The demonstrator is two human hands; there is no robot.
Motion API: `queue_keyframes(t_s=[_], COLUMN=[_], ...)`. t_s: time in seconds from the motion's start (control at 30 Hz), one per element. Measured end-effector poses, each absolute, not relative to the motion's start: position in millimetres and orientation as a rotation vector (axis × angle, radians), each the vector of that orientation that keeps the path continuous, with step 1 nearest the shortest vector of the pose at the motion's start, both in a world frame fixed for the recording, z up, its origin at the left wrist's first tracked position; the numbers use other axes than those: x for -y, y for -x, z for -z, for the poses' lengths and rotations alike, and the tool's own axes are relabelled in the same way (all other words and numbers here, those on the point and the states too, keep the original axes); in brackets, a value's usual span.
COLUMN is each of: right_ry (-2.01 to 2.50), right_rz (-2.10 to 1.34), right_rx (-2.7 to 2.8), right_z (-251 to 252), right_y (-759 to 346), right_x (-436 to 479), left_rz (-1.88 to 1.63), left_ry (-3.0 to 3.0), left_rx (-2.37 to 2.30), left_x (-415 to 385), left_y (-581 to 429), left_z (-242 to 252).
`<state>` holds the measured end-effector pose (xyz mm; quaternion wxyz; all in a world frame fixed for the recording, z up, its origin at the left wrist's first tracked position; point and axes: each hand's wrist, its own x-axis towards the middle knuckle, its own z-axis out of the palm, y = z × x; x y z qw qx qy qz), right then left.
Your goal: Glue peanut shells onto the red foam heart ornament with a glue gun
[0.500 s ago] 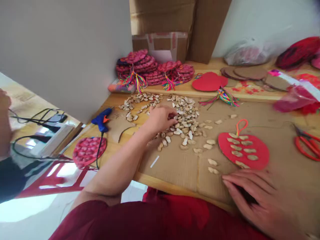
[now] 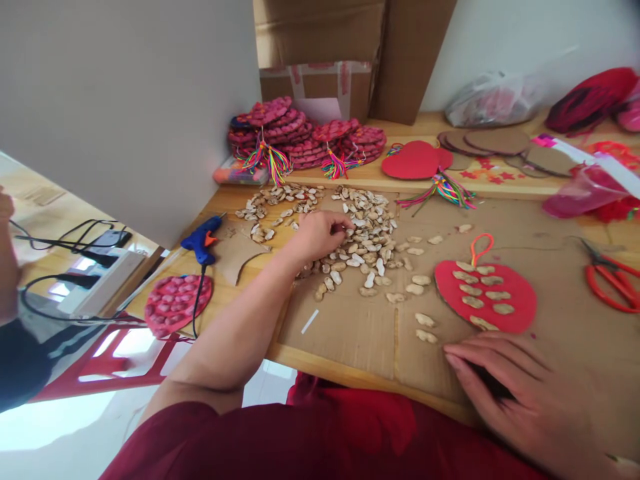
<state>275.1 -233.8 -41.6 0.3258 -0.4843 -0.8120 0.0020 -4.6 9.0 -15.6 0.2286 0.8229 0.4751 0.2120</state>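
My left hand (image 2: 320, 235) reaches into a heap of pale peanut shells (image 2: 367, 233) on the cardboard sheet (image 2: 350, 327), its fingers pinched together on a shell. A red apple-shaped card (image 2: 517, 303) with an orange loop lies to the right, with several shells stuck on it in rows. My right hand (image 2: 520, 390) lies flat on the cardboard just below that card, fingers stretched out, holding nothing. A few loose shells (image 2: 425, 327) lie between the heap and the card.
A blue glue gun (image 2: 203, 241) and a finished red disc (image 2: 177, 301) lie at the table's left edge. Stacks of finished pink discs (image 2: 300, 137) with tassels stand at the back. Red scissors (image 2: 613, 283) lie at the right. Another person's arm (image 2: 7, 267) is at the far left.
My left hand has closed its fingertips more tightly in the shell heap. My right hand has stayed flat in place.
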Motion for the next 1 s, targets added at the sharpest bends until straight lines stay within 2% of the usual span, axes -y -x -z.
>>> queue_keyframes(t_s=[0.43,0.83,1.0], right_ry=[1.310,1.325,1.370], right_rz=[-0.027,0.027,-0.002], right_rx=[2.095,2.102,2.017], right_z=[47.4,44.2,14.7], right_y=[-276.3,-272.3,-259.5], right_x=[236.8,235.4,228.8], left_rz=[-0.934,-1.206,-1.258], left_ry=[-1.400,-1.816,-1.991], left_rx=[-0.668,-0.660,-0.428], left_x=[-12.2,6.6,27.2], left_y=[0.0,-10.7,-21.5], left_z=[21.0,16.5,9.6])
